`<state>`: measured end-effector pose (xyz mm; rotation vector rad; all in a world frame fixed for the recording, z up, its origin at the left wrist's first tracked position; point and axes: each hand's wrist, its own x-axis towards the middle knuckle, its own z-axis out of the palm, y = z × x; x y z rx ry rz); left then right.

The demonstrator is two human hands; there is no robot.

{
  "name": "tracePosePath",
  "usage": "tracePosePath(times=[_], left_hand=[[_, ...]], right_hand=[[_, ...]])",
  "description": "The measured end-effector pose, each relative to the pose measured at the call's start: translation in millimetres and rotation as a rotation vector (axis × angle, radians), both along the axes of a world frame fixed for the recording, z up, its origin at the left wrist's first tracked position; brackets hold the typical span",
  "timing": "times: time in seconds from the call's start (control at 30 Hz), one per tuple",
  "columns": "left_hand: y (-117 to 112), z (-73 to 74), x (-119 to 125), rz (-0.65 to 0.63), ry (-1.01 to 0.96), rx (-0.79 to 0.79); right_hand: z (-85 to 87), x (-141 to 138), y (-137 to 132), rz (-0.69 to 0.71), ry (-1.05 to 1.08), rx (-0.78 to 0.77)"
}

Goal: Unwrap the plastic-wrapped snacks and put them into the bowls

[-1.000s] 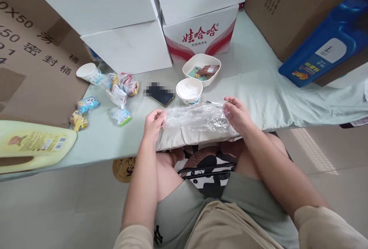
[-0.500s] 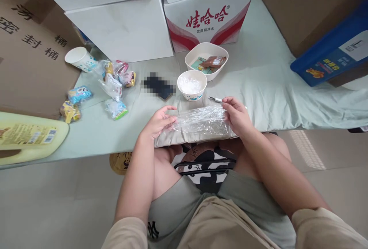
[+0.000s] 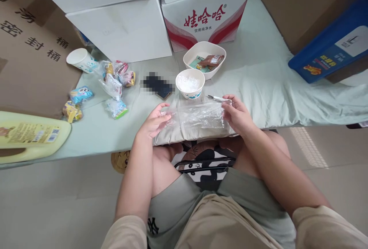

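Observation:
A crinkled clear plastic bag [image 3: 198,115] is stretched between my two hands, just above the front edge of the covered surface. My left hand [image 3: 156,120] pinches its left end between thumb and fingers. At the other end, my right hand [image 3: 237,114] grips the bag with closed fingers. Just beyond my right fingertips lies a slim white-handled tool [image 3: 215,97] with a dark tip, its kind unclear. A paper bowl [image 3: 190,95] with crumpled clear plastic inside stands behind the bag. Touching its back is a larger white bowl [image 3: 189,63] holding a brown packet [image 3: 213,60] and a green packet.
A blurred dark phone-like object [image 3: 158,85] lies left of the paper bowl. Several wrapped snacks [image 3: 115,86] and a tipped paper cup [image 3: 80,60] sit further left. White cartons [image 3: 120,30] stand behind, with a yellow jug [image 3: 34,136] left and a blue container [image 3: 324,49] right.
My left hand has moved slightly left, and the bag is drawn out a little wider and flatter. My right hand keeps its grip. The view has shifted slightly.

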<state>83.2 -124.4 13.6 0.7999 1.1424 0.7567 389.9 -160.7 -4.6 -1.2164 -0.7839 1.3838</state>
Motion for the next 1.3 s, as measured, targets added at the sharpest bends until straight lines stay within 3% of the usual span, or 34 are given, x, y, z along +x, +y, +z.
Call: tracePosePath(times=[0.13,0.5,0.8,1.1,1.3], left_hand=[[4,-4.6,-1,0.099,0.055,-0.002],[6,-7.2,-2,0.215,0.021,0.036],[7,-1.4,-4,0.249,-0.002,0.057],[7,-0.2,-1,0.294,-0.193,0.284],[5,-0.8,-3,0.235,-0.187,0.235]], right_hand=[[0.5,0,1,-0.070,-0.014,-0.016],[4.7,2,-5,-0.017,0.049,-0.008],[6.6,9,-1,-0.225,0.026,0.062],[6.7,2,-3,-0.149,0.021,0.043],[5.9,1,-3,-0.142,-0.013,0.032]])
